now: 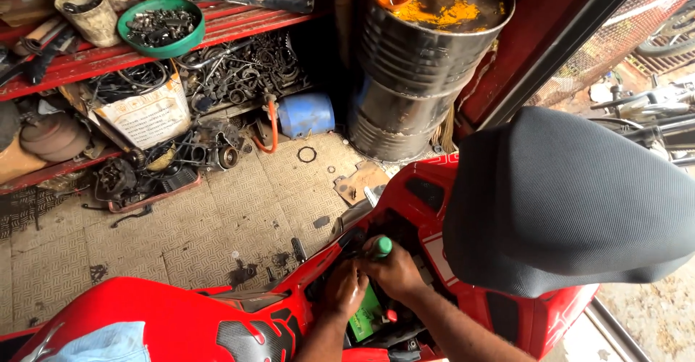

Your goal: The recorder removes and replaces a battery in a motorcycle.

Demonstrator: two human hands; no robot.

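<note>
Head view: the right hand [394, 268] is fisted round a green-handled screwdriver [381, 247], its shaft hidden down in the open bay of the red motorcycle [145, 315]. The left hand [346, 289] curls loosely beside it over a green battery [365, 318]; whether it grips anything, I can't tell. A slip could skid the tip onto the battery or the fingers. Both forearms angle in from below, wrists bent down, beneath the raised black seat [565, 203].

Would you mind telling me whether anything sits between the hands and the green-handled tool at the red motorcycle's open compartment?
Nothing visible does: the right hand already grips the green-handled tool, and the left hand rests beside it inside the red motorcycle compartment.
</note>
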